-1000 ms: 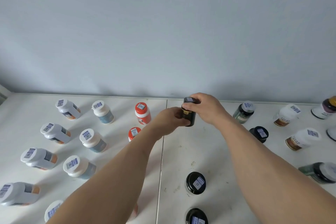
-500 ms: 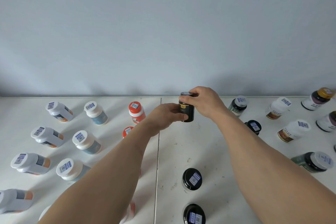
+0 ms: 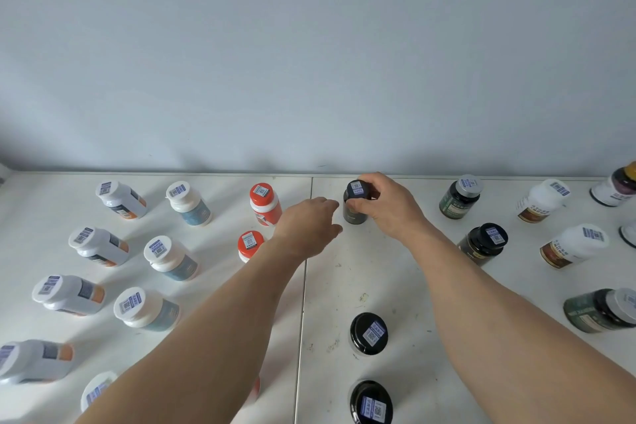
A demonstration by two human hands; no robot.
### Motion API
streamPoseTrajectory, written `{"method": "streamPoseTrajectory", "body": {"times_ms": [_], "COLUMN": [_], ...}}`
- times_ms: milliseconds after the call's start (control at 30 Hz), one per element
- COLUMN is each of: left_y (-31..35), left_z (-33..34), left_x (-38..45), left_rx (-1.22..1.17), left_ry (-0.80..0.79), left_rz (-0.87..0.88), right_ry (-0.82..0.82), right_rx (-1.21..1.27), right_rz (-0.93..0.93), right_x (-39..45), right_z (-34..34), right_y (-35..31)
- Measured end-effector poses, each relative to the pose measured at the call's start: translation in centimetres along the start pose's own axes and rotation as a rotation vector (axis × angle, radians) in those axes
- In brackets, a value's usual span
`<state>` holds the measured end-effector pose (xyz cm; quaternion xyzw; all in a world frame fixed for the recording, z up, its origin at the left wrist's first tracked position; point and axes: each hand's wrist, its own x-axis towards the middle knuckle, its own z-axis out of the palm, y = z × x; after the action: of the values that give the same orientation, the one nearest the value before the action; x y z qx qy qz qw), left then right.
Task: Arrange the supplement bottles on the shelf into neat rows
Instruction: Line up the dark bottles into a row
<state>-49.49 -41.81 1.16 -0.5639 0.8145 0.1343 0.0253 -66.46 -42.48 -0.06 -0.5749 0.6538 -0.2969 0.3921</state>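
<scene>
A dark bottle with a black cap (image 3: pixel 355 205) stands upright on the white shelf (image 3: pixel 344 272) near the back wall. My right hand (image 3: pixel 389 208) grips its cap and side. My left hand (image 3: pixel 308 225) is just left of the bottle, fingers loosely curled, apart from it and holding nothing. Two more black-capped bottles (image 3: pixel 369 334) (image 3: pixel 371 403) stand in a line in front of it. Red-capped bottles (image 3: pixel 264 204) (image 3: pixel 250 244) stand to the left, partly hidden by my left arm.
White-capped bottles stand in two columns at the left (image 3: pixel 188 203) (image 3: pixel 120 200). Mixed bottles are scattered at the right: a green one (image 3: pixel 460 197), a dark one (image 3: pixel 482 244), white ones (image 3: pixel 542 200) (image 3: pixel 573 246). A seam (image 3: pixel 304 286) splits the shelf.
The bottle has come down onto the shelf. My left hand has let go of it and drawn back to the left; my right hand still holds it.
</scene>
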Motion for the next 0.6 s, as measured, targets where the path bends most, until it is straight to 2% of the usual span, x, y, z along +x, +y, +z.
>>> {"method": "streamPoseTrajectory", "body": {"times_ms": [300, 467, 600], "left_y": [0.9, 1.9, 2.9], "left_z": [-0.6, -1.3, -1.8], "left_x": [-1.3, -3.1, -5.1], "left_rx": [-0.003, 0.086, 0.153], "left_ry": [0.047, 0.132, 0.191], "left_rz": [-0.030, -0.029, 0.013], "right_ry": [-0.032, 0.104, 0.086], "right_rx": [-0.081, -0.337, -0.602], "right_rz": [0.009, -0.115, -0.223], "right_x": [-0.6, -4.1, -7.6], "right_z": [-0.2, -1.3, -1.9], "right_y": [0.0, -0.6, -1.4]}}
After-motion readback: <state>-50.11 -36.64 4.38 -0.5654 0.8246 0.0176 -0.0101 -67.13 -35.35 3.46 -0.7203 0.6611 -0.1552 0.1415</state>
